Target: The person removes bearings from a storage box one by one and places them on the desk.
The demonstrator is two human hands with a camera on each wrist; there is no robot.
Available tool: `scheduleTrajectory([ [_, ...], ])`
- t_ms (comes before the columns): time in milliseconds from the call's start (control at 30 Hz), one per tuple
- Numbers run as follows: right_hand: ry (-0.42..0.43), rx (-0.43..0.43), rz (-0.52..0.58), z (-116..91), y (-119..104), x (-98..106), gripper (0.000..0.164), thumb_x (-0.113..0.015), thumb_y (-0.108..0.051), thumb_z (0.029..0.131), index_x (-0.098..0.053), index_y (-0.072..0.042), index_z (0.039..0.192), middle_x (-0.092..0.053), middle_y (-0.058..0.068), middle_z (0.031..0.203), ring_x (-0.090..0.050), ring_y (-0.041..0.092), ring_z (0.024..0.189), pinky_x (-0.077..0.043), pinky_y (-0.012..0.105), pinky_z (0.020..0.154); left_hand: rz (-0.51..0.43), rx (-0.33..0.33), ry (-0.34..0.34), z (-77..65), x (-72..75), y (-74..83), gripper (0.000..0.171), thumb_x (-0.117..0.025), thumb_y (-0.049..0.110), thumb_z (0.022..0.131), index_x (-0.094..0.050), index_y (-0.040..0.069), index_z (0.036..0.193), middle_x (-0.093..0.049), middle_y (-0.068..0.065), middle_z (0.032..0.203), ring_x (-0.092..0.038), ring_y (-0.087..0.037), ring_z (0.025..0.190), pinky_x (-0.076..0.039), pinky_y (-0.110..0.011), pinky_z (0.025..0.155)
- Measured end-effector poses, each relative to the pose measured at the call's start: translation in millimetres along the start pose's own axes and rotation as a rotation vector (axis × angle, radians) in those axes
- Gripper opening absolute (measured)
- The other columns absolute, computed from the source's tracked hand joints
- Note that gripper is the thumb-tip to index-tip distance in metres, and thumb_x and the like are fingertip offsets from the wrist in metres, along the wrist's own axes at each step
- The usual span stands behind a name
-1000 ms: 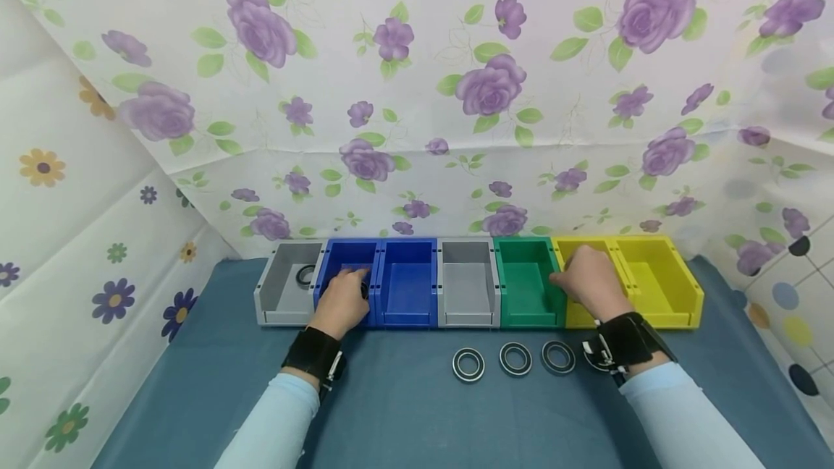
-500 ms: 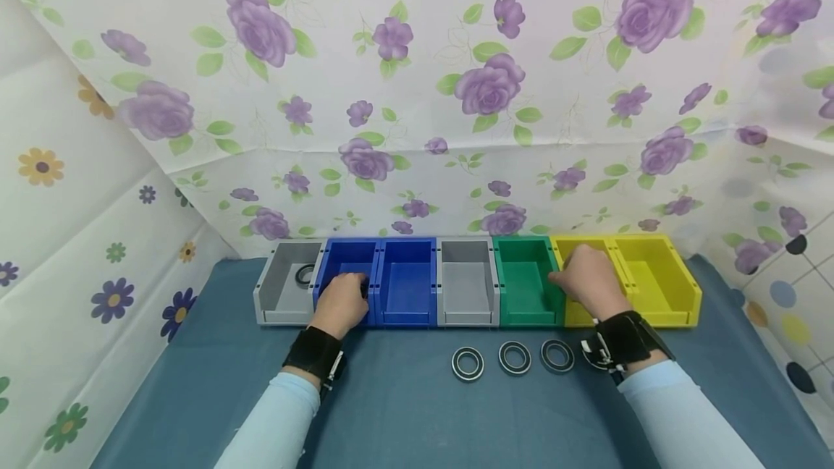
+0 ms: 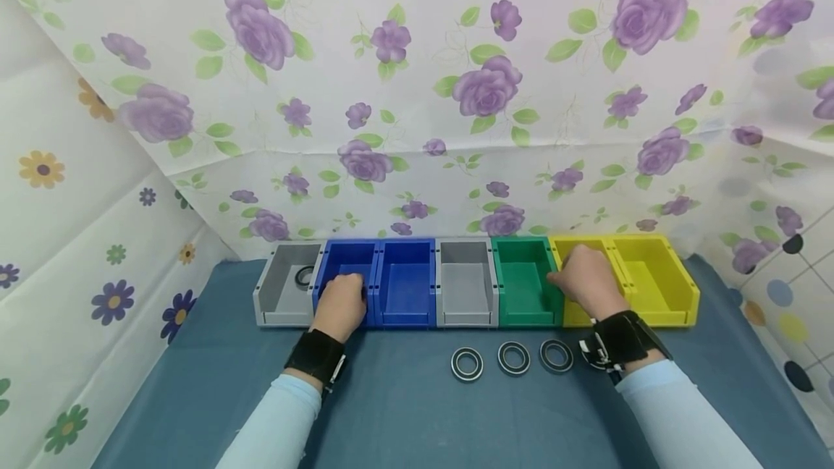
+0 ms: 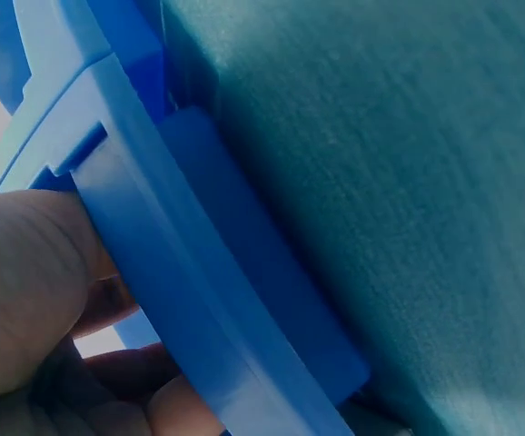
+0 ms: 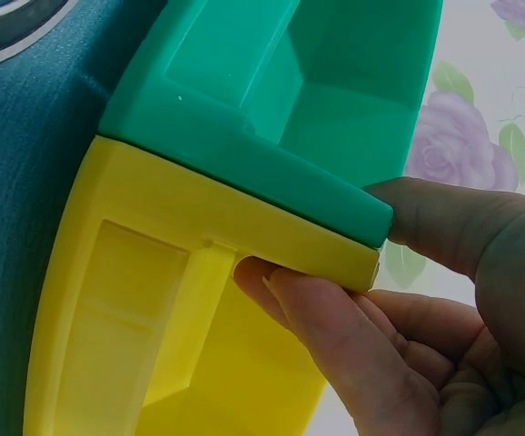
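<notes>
In the head view my left hand [image 3: 342, 304] reaches into the left blue bin [image 3: 352, 255], fingers curled about a dark ring bearing that is mostly hidden. The left wrist view has the thumb and bent fingers behind the front wall of that blue bin [image 4: 199, 300]; the bearing does not show clearly there. My right hand [image 3: 589, 279] pinches the adjoining side walls of the green bin [image 3: 524, 281] and the yellow bin [image 3: 573, 244]. In the right wrist view its thumb [image 5: 426, 213] lies on the green side and a fingertip on the yellow side.
Several bearings, among them one bearing [image 3: 467, 365], lie in a row on the blue cloth [image 3: 417, 411], one partly under the right wrist. Another bearing [image 3: 303, 276] is in the left grey bin [image 3: 287, 302]. More bins complete the row; a flowered curtain [image 3: 417, 107] hangs behind.
My left fingers, more spread a second ago beside a dark bearing in the blue bin, have drawn together and curled. The right hand keeps its hold on the bin walls.
</notes>
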State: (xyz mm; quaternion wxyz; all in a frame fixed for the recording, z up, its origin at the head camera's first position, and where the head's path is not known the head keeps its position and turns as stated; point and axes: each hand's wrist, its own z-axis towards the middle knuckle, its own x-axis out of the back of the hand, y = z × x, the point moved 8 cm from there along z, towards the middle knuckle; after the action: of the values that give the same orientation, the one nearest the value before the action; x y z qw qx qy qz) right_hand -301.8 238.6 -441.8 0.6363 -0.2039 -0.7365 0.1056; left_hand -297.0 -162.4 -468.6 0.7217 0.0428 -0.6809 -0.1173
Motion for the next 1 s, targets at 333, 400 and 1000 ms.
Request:
scheduleTrajectory([
  [333, 0.005, 0.005, -0.002, 0, -1, -1, 0.034, -0.066, -0.029, 0.084, -0.056, -0.007, 0.060, -0.040, 0.001, 0.051, -0.044, 0.018, 0.046, -0.034, 0.027, 0.044, -0.115, 0.051, 0.033, -8.2, 5.1, -8.4, 0.017, -0.069, 0.013, 0.081, -0.053, 0.010, 0.075, -0.050, -0.001, 0.067, -0.048, -0.014, 0.058, -0.041, -0.031, 0.052],
  [400, 0.005, 0.005, -0.003, -1, -2, 0, 0.034, -0.066, -0.029, 0.085, -0.057, -0.007, 0.060, -0.040, 0.001, 0.051, -0.044, 0.018, 0.047, -0.034, 0.028, 0.045, -0.147, 0.054, 0.068, -9.3, 9.9, -9.3, 0.016, -0.069, 0.014, 0.081, -0.055, 0.009, 0.076, -0.052, -0.002, 0.068, -0.049, -0.014, 0.058, -0.041, -0.030, 0.052],
  [1000, 0.008, 0.001, 0.004, 1, 0, -1, 0.034, -0.066, -0.029, 0.085, -0.056, -0.007, 0.060, -0.040, 0.002, 0.051, -0.045, 0.019, 0.046, -0.035, 0.028, 0.045, -0.279, -0.011, 0.439, -34.9, 66.4, -1.8, 0.045, -0.075, 0.022, 0.073, -0.063, 0.000, 0.109, -0.060, -0.014, 0.105, -0.056, -0.027, 0.098, -0.049, -0.038, 0.075],
])
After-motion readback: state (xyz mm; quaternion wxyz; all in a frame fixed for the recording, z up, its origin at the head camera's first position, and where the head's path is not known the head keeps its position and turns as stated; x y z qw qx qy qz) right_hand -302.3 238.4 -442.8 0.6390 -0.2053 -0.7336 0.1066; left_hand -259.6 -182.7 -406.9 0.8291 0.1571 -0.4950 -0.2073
